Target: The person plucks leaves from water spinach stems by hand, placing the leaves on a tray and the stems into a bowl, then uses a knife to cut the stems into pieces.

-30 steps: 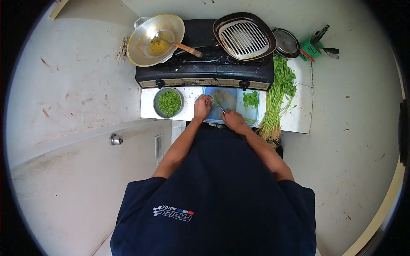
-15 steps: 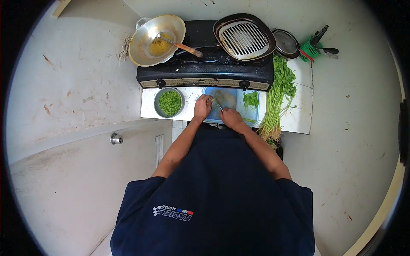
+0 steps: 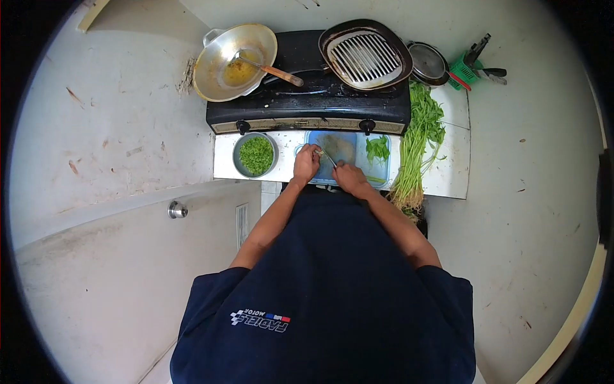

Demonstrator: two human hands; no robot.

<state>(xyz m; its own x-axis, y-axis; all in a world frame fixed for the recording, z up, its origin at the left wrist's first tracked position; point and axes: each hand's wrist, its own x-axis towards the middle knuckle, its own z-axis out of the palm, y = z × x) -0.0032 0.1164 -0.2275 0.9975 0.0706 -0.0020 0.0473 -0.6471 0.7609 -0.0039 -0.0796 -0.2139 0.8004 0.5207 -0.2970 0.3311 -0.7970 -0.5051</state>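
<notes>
My right hand is closed around the handle of a knife, its blade angled up and left toward my left hand. The left fingers are pinched on a small pale piece close to the blade; its kind is too small to tell. Both hands are over a blue board or tray with a worn grey middle. Some loose green leaves lie on its right part. Left of the hands stands a grey bowl filled with finely chopped greens.
Behind the board stands a black stove bearing a wok with a wooden-handled ladle and a grill pan. Long rooted greens lie at right. Beyond are a small pan and a green utensil basket.
The whole view has shifted slightly. Both hands keep nearly the same pose at the board, the knife still close to the left fingers.
</notes>
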